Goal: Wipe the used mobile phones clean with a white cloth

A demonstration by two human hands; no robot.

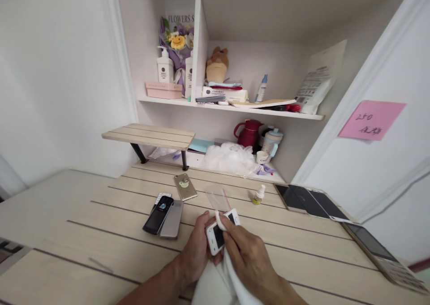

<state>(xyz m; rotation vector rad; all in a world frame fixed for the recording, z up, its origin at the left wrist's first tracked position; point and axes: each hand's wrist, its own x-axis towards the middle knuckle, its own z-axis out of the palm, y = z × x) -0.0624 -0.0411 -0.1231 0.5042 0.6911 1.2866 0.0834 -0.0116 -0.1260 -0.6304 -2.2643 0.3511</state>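
Observation:
A white smartphone (212, 244) with a dark screen lies in my left hand (197, 247), tilted above the table near its front. The fingers of that hand are wrapped round the phone's edge. My right hand (250, 253) pinches a white cloth (220, 221) and presses it across the phone's screen. The rest of the cloth hangs below both hands. Just beyond the phone lies a clear plastic bag (217, 197) with a red seal line. A small spray bottle (259, 195) stands upright to the right of the bag.
Left of my hands lie a black phone (157, 215), a grey phone (172, 220) and a gold phone (185, 187). Several phones (311, 201) and a larger keypad device (383, 255) line the right edge. A raised wooden stand (149, 136) is at the back left.

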